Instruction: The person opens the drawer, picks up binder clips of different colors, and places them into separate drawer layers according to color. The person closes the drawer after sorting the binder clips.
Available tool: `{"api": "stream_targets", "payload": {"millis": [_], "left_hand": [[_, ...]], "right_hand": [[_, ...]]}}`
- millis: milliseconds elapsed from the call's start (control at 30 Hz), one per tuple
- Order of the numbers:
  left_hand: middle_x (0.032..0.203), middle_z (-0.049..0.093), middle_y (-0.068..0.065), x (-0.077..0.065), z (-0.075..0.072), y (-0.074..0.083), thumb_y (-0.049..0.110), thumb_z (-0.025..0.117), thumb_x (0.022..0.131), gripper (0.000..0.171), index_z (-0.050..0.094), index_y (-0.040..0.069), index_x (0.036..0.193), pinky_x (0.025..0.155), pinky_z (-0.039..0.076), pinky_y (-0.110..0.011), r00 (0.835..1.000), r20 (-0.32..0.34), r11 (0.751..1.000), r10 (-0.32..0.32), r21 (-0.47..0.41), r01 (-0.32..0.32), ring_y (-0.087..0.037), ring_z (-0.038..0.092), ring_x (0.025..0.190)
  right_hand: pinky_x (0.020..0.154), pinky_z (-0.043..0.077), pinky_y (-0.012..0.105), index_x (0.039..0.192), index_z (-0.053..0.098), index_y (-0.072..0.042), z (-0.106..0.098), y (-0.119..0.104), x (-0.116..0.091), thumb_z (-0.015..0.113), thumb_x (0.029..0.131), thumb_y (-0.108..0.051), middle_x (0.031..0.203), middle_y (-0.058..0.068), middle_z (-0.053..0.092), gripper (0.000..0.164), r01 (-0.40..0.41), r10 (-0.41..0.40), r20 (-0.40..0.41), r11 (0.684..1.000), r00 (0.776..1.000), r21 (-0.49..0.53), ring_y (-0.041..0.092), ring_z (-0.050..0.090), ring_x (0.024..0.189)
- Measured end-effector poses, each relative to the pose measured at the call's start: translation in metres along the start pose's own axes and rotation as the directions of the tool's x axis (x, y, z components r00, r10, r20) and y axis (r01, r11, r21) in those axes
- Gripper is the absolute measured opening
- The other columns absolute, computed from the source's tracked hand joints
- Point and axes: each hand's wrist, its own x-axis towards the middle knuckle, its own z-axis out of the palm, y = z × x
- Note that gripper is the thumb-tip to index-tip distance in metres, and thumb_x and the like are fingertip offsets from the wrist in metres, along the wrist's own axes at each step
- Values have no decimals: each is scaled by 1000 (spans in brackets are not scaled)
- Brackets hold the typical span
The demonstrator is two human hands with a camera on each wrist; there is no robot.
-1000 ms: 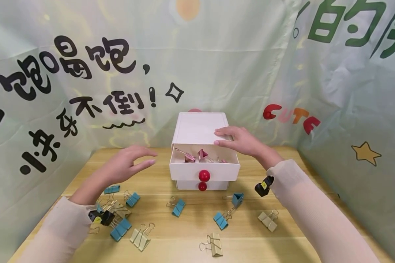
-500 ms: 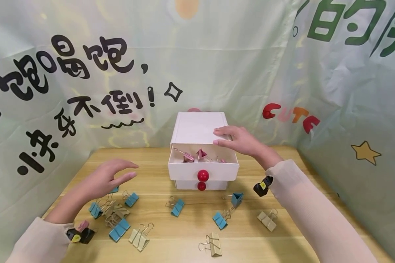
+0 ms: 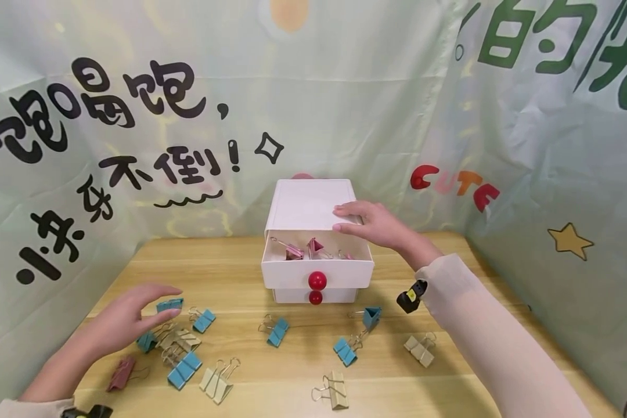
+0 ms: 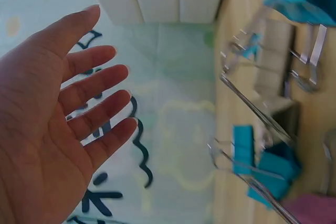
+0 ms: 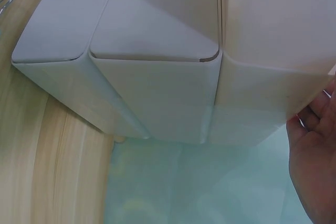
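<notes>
My left hand [image 3: 128, 322] hovers at the left over a cluster of binder clips, fingers extended and thumb apart, holding nothing; its bare palm [image 4: 37, 145] shows in the left wrist view. The cluster mixes blue binder clips [image 3: 184, 370] with cream binder clips [image 3: 187, 339]. A dark pink binder clip [image 3: 121, 373] lies below that hand, near my wrist. My right hand [image 3: 378, 226] rests on the top right edge of a white drawer box [image 3: 309, 203]. Its upper drawer [image 3: 287, 274] is pulled out, with pink binder clips [image 3: 294, 252] inside. The lower drawer [image 3: 289, 296] is beneath.
More blue binder clips [image 3: 278, 332] and cream binder clips [image 3: 337, 390] lie spread across the wooden table [image 3: 261, 371] in front of the box. Red round knobs [image 3: 317, 281] stick out from the drawer fronts. A printed cloth [image 3: 345, 116] hangs behind the table.
My left hand has moved left and down, away from the box to above the clip cluster, uncovering the dark pink clip. My right hand stays on the box. The view has shifted slightly.
</notes>
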Motion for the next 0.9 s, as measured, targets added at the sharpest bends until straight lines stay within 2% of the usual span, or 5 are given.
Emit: {"api": "stream_targets", "payload": {"millis": [433,567,667,767,900], "left_hand": [[119,66,-9,-48,17,-29,40,71,89,43,67,12,122,86,48,-57,990,23,989,-139,54,138,-38,60,111],[82,70,10,-60,21,-37,41,67,91,48,62,11,128,82,51,-43,985,83,988,-151,46,147,-15,68,80],[62,57,15,-68,24,-42,44,63,94,54,54,10,134,76,48,-32,966,180,982,-184,1,187,-2,57,55],[85,65,7,-74,27,-48,47,64,92,58,55,10,135,75,50,-33,950,223,975,-216,2,222,1,56,63],[105,63,-1,-83,30,-54,48,66,90,60,58,6,131,73,52,-33,939,252,971,-234,16,238,1,56,79]], "right_hand": [[110,33,47,133,63,-14,2,-1,1,70,88,-46,140,0,56,56,6,-6,-6,1000,1000,-8,24,45,133],[110,33,47,134,62,-13,1,-2,0,71,88,-45,140,1,56,56,9,-9,-7,1000,1000,-5,24,45,133],[110,33,47,134,62,-13,1,-2,0,70,88,-45,140,1,55,56,8,-8,-9,1000,1000,-8,25,44,134],[111,33,48,134,62,-13,1,-2,0,70,88,-46,140,1,55,57,2,-2,-10,1000,1000,-10,25,44,134],[110,32,50,135,61,-13,1,-2,0,69,89,-47,141,2,54,58,1,-1,-5,1000,1000,-17,26,43,135]]}}
